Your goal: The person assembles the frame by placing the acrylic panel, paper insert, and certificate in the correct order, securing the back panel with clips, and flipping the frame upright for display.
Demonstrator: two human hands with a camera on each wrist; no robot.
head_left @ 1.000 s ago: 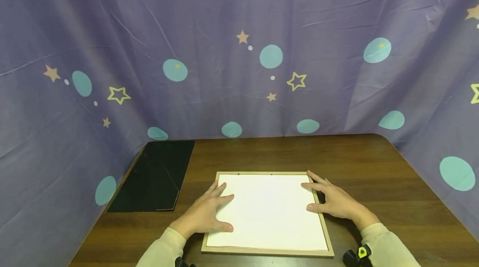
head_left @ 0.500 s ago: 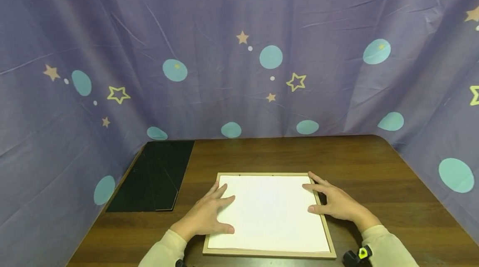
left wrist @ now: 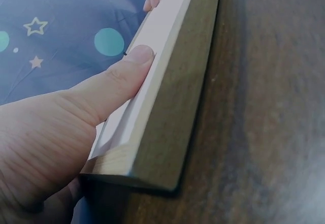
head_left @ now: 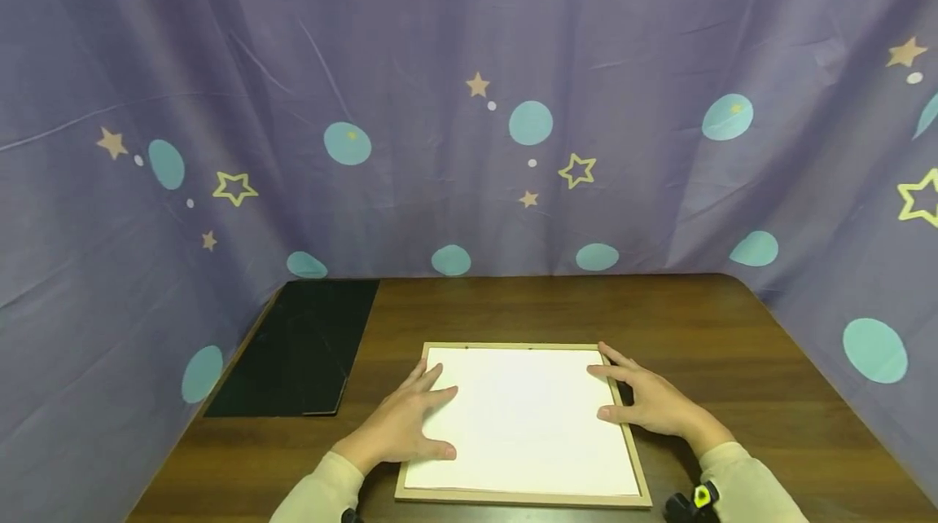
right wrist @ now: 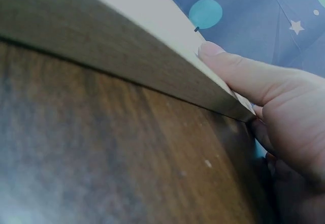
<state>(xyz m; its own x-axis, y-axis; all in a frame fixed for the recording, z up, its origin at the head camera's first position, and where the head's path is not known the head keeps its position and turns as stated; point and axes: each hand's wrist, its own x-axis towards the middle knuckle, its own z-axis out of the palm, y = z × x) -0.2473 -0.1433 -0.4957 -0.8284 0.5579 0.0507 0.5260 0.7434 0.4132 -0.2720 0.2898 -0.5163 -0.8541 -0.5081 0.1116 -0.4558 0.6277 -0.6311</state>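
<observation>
A shallow light-wood frame [head_left: 522, 498] with a white sheet [head_left: 523, 425] inside it lies on the brown table. My left hand [head_left: 399, 425] rests on its left side, fingers spread, with the index finger and thumb reaching over the sheet. On the right side, my right hand [head_left: 655, 401] has its thumb and index finger over the edge and another fingertip at the far right corner. The left wrist view shows the left thumb [left wrist: 122, 79] lying above the white surface. In the right wrist view, the right thumb [right wrist: 244, 74] touches the top edge and other fingers sit lower, partly hidden.
A flat black panel [head_left: 293, 356] lies at the table's far left. Behind and beside the wooden table [head_left: 557, 307] hangs a purple curtain [head_left: 410, 59] with stars and teal spots. A dark wrist device [head_left: 689, 504] shows below the right hand.
The head view has tilted up and shifted slightly, so everything sits a little lower in it. Both hands keep their places on the frame.
</observation>
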